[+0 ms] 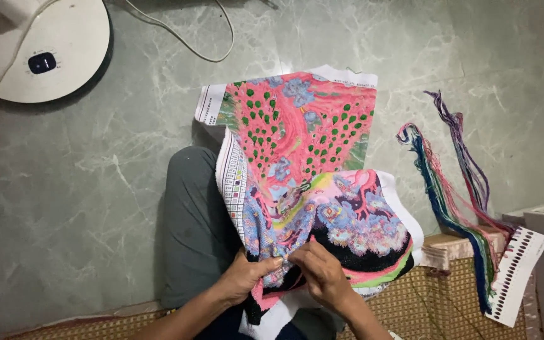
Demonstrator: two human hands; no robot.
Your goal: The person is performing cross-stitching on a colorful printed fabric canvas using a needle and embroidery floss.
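hands stitching at the cloth's near edge

both hands meet on the embroidered cloth [303, 189] draped over the knee: left hand [247, 277] pinches its edge, right hand [322, 274] pinches close beside it, seemingly mid-stitch. next pull likely needs steady tension. needle and thread are too small to see; thread skeins [454, 201] lie well apart.

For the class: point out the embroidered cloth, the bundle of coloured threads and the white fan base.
Embroidered cloth [297, 126], head view, pink upper part.
Bundle of coloured threads [451, 201], head view, mid-strands.
White fan base [70, 38], head view, top surface.
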